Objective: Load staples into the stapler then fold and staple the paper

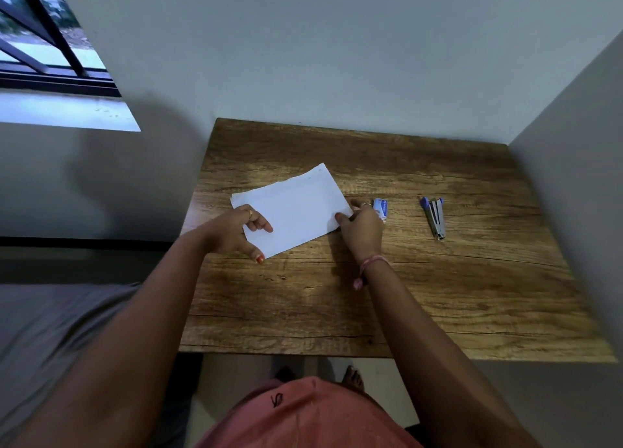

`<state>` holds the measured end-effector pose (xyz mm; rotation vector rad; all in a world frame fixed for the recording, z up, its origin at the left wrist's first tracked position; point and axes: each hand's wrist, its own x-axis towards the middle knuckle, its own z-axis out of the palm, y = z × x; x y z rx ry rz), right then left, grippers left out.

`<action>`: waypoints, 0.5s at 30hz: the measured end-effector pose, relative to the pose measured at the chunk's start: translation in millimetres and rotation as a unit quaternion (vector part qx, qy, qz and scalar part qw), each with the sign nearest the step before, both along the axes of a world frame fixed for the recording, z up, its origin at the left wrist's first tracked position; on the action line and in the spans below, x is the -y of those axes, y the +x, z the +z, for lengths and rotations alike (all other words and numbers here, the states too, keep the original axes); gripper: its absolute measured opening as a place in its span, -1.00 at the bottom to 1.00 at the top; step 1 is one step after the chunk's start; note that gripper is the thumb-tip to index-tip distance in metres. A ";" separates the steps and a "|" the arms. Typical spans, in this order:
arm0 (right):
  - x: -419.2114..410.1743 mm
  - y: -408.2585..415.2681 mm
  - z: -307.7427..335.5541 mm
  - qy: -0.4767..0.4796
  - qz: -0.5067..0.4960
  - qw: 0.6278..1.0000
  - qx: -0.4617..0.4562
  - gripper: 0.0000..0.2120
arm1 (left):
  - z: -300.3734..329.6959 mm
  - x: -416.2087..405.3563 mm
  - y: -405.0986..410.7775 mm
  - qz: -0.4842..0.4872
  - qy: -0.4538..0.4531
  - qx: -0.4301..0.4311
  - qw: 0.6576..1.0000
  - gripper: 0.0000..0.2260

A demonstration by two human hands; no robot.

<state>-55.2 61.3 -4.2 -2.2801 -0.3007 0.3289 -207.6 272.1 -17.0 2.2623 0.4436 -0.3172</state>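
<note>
Pinched at its two short ends by the left hand (236,233) and right hand (362,228), the folded paper (296,211), light and limp, is held on the wooden table (371,296), best gripped at the edges.

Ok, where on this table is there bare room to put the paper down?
Bare wood runs along the table's near edge and behind the paper. It is crowded between the right hand, staple box and stapler.

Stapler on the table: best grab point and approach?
Grip the stapler across its long sides at mid-body, coming from above with the right hand. It lies flat, narrow and long, alone on the table, right of the staple box.
</note>
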 end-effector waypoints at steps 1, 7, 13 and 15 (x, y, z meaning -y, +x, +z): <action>0.3 0.9 0.3 0.004 0.007 1.000 0.002 -0.63 | 0.1 0.4 -0.4 0.003 0.001 0.001 1.000 -0.52; 9.0 10.6 14.0 0.169 -0.049 0.977 -0.124 -0.85 | -0.3 5.2 -5.1 0.060 -0.017 0.026 0.998 -0.55; 22.5 22.3 41.5 0.320 -0.091 0.921 -0.203 -0.80 | -1.4 17.9 3.1 0.215 -0.027 0.120 0.969 -0.69; 27.5 27.4 49.4 0.346 -0.092 0.908 -0.215 -0.84 | 4.7 25.7 12.3 0.244 -0.101 0.171 0.949 -0.75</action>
